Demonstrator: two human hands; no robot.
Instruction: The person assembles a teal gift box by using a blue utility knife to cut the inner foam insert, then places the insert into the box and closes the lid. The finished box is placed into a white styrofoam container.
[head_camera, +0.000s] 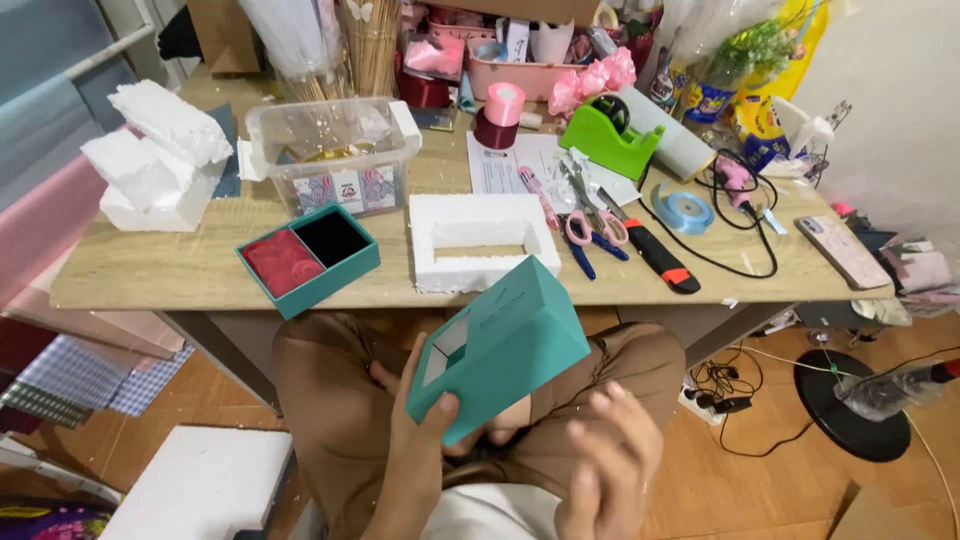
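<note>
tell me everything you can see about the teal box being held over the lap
The teal box looks like a cardboard lid or sleeve, teal outside and white inside, with faint print on one face. It is tilted, its open end facing left and showing the hollow interior. The left hand grips its lower corner from below; the right hand hovers just beside it, blurred. It sits above the lap, in front of the wooden table.

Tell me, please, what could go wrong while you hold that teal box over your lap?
The left hand alone holds the teal box by one end, so it might slip. The right hand is off it. The foam frame sits at the table edge and could be knocked off.
</note>
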